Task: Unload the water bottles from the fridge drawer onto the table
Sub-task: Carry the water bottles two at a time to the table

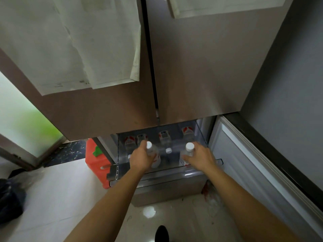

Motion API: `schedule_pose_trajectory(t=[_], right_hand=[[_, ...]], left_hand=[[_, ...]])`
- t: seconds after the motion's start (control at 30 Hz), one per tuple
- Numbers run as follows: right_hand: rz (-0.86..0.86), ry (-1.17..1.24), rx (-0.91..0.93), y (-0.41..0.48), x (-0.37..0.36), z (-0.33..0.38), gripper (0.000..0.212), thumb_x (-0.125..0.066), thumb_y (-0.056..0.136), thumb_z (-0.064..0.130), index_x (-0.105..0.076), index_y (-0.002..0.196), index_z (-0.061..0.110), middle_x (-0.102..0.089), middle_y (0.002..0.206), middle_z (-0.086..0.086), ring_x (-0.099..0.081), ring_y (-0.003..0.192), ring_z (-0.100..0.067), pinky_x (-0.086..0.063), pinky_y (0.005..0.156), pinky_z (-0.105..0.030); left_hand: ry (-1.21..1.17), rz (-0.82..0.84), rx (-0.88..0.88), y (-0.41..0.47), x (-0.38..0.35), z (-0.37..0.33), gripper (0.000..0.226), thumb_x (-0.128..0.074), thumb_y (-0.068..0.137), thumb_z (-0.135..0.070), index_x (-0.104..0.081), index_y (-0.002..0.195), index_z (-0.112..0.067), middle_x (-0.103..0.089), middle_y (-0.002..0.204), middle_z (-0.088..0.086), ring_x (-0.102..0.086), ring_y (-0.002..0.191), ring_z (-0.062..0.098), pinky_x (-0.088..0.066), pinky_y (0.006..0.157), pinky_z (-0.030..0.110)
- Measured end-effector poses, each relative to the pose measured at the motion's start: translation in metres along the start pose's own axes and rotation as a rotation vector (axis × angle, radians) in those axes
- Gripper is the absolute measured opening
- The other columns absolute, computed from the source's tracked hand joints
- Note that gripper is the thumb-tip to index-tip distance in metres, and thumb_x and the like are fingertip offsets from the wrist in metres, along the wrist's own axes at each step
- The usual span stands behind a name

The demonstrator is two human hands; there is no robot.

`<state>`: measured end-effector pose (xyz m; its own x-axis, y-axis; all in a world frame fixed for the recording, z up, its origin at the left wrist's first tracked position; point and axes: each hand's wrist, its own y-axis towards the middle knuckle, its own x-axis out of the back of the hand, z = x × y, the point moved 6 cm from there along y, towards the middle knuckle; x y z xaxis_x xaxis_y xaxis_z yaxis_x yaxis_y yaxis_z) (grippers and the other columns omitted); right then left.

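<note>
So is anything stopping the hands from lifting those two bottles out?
Nothing visible does. The left hand already grips one bottle and the right hand another; the drawer is open above them. The table is out of view.

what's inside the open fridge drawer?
Clear plastic water bottles with white caps: one in the left hand, one in the right hand, more behind. Drawer floor hidden.

Single head view, worn high, aimed forward and steeply down at the fridge front; open drawer seen centre-low, at arm's reach. Wide-angle distortion noted; no second view shared.
</note>
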<state>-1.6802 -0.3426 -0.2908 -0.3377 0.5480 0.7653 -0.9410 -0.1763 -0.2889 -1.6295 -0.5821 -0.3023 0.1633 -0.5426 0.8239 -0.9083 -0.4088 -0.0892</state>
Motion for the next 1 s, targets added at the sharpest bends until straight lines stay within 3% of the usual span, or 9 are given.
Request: schedule_pose_trajectory(t=[0.1, 0.2, 0.27, 0.37, 0.47, 0.63, 0.8, 0.9, 1.0], right_hand=[[-0.045, -0.044, -0.05, -0.001, -0.005, 0.0, 0.063, -0.076, 0.072, 0.056, -0.053, 0.123, 0.027, -0.064, 0.114, -0.004, -0.063, 0.1, -0.026, -0.048, 0.075, -0.032], [-0.008, -0.082, -0.103, 0.008, -0.021, -0.01, 0.08, -0.073, 0.057, 0.07, -0.052, 0.125, 0.033, -0.055, 0.123, -0.006, -0.061, 0.102, -0.029, -0.055, 0.085, -0.039], [0.033, -0.095, -0.133, 0.017, -0.032, -0.019, 0.09, -0.072, 0.047, 0.075, -0.049, 0.126, 0.037, -0.056, 0.12, -0.005, -0.061, 0.103, -0.028, -0.054, 0.088, -0.042], [0.068, -0.031, -0.143, 0.024, -0.032, -0.012, 0.086, -0.078, 0.06, 0.059, -0.041, 0.133, 0.035, -0.061, 0.124, -0.003, -0.061, 0.11, -0.029, -0.051, 0.094, -0.043], [0.074, 0.06, -0.152, 0.035, -0.035, -0.01, 0.091, -0.085, 0.071, 0.04, -0.033, 0.144, 0.025, -0.059, 0.134, -0.006, -0.057, 0.122, -0.031, -0.046, 0.096, -0.039], [0.059, 0.083, -0.122, 0.043, -0.04, -0.002, 0.083, -0.085, 0.073, 0.036, -0.033, 0.137, 0.026, -0.06, 0.13, -0.006, -0.06, 0.116, -0.029, -0.049, 0.09, -0.038], [0.027, 0.179, -0.012, 0.034, -0.035, 0.006, 0.074, -0.082, 0.078, 0.028, -0.025, 0.124, 0.034, -0.061, 0.124, -0.007, -0.062, 0.101, -0.024, -0.052, 0.08, -0.033], [-0.004, 0.245, 0.1, 0.022, -0.022, 0.017, 0.071, -0.081, 0.079, 0.026, -0.024, 0.12, 0.037, -0.06, 0.122, -0.004, -0.059, 0.098, -0.018, -0.05, 0.079, -0.03], [-0.035, 0.268, 0.254, 0.008, -0.009, 0.034, 0.07, -0.081, 0.079, 0.031, -0.024, 0.119, 0.039, -0.053, 0.112, 0.004, -0.057, 0.1, -0.017, -0.051, 0.081, -0.032]], left_hand=[[-0.064, -0.03, 0.037, 0.008, -0.002, 0.007, 0.05, -0.076, 0.08, -0.038, -0.058, 0.122, -0.021, -0.05, 0.122, 0.016, -0.045, 0.118, 0.035, -0.047, 0.09, 0.041], [-0.253, 0.05, 0.085, 0.014, -0.017, 0.017, 0.073, -0.085, 0.071, -0.037, -0.052, 0.135, -0.028, -0.04, 0.13, 0.016, -0.037, 0.124, 0.036, -0.039, 0.105, 0.043], [-0.351, 0.138, 0.066, 0.018, -0.032, 0.021, 0.087, -0.088, 0.065, -0.033, -0.041, 0.138, -0.03, -0.048, 0.131, 0.011, -0.048, 0.122, 0.034, -0.044, 0.104, 0.049], [-0.362, 0.148, 0.078, 0.019, -0.045, 0.018, 0.087, -0.088, 0.067, -0.024, -0.032, 0.134, -0.027, -0.061, 0.125, 0.005, -0.061, 0.114, 0.03, -0.053, 0.094, 0.048], [-0.329, 0.077, 0.075, 0.027, -0.048, 0.014, 0.081, -0.085, 0.072, -0.028, -0.034, 0.135, -0.024, -0.064, 0.125, 0.008, -0.062, 0.111, 0.032, -0.053, 0.09, 0.043], [-0.299, 0.058, 0.045, 0.037, -0.044, 0.017, 0.066, -0.078, 0.079, -0.034, -0.041, 0.133, -0.023, -0.066, 0.118, 0.012, -0.065, 0.103, 0.035, -0.054, 0.082, 0.039], [-0.335, -0.006, -0.035, 0.018, -0.022, 0.013, 0.061, -0.077, 0.08, -0.031, -0.033, 0.122, -0.032, -0.063, 0.118, 0.002, -0.064, 0.103, 0.022, -0.055, 0.083, 0.036], [-0.375, -0.095, -0.083, 0.0, 0.003, 0.002, 0.066, -0.079, 0.082, -0.023, -0.03, 0.126, -0.025, -0.055, 0.119, -0.006, -0.055, 0.103, 0.01, -0.046, 0.083, 0.025], [-0.379, -0.202, -0.125, -0.027, 0.026, -0.005, 0.074, -0.08, 0.08, -0.028, -0.028, 0.133, -0.027, -0.055, 0.123, -0.006, -0.054, 0.108, 0.011, -0.046, 0.091, 0.028]])
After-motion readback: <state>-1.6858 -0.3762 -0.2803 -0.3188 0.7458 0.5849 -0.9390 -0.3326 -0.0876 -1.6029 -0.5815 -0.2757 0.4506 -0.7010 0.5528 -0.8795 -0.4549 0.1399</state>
